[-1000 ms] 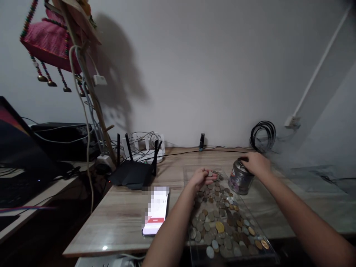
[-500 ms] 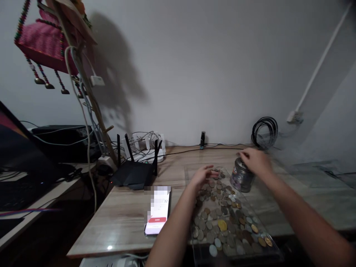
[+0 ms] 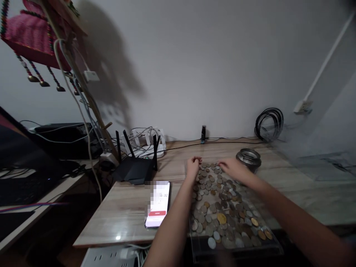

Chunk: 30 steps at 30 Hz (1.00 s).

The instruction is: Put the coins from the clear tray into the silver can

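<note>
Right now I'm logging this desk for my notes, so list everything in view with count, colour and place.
coins: many, silver, brown and gold, spread in the tray
tray: one, clear, near edge of the table
table: one, light wood grain
jar: one, metallic, open, right of the tray's far end
phone: one, screen lit, left of the tray
router: one, black, far left of the table
cable coil: one, black, against the wall
hanging ornament: one, pink, top left
left hand: curled, at the tray's far left corner
right hand: fingers on the far coins
</note>
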Motion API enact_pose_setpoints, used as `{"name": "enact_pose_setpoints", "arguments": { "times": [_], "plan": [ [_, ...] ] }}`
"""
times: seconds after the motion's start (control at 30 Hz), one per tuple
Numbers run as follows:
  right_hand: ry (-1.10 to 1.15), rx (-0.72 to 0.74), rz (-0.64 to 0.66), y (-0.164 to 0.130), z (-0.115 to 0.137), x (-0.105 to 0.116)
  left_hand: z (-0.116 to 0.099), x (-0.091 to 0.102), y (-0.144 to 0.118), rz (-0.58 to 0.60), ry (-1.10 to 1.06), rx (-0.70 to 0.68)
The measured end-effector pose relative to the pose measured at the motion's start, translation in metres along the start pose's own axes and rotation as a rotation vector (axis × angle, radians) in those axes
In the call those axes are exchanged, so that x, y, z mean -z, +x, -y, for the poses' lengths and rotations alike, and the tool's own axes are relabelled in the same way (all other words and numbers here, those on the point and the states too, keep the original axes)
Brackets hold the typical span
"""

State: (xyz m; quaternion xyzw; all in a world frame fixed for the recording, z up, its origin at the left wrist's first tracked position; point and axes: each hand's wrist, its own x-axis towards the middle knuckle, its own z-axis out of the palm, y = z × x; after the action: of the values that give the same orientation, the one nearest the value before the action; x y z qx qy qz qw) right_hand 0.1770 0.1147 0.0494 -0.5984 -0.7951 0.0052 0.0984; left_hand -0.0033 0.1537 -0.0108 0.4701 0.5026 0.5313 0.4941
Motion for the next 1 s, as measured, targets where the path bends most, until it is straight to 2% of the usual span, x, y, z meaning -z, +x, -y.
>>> {"name": "enact_pose_setpoints", "arguments": {
  "times": [0.03,0.1,0.17,0.27,0.5,0.7,1.0],
  "plan": [
    [0.005,-0.027,0.110,0.008,0.009,-0.014,0.000,0.002,0.001,-0.016,-0.005,-0.005],
    [-0.020,-0.110,0.198,0.027,0.019,-0.039,0.000,0.005,0.002,-0.037,-0.011,-0.011],
    [-0.060,-0.197,0.195,0.043,0.019,-0.054,0.000,0.007,0.002,-0.041,-0.009,-0.012],
    [-0.098,-0.274,0.181,0.055,0.012,-0.065,0.001,0.008,0.002,-0.029,0.003,-0.017],
    [-0.107,-0.306,0.171,0.058,0.007,-0.073,0.010,0.004,0.009,0.015,0.074,-0.030],
    [-0.063,-0.338,0.186,0.058,0.001,-0.069,0.012,0.004,0.012,-0.008,0.201,-0.108],
    [0.031,-0.372,0.162,0.062,0.003,-0.075,0.016,0.003,0.013,0.019,0.316,-0.108]
  ]
}}
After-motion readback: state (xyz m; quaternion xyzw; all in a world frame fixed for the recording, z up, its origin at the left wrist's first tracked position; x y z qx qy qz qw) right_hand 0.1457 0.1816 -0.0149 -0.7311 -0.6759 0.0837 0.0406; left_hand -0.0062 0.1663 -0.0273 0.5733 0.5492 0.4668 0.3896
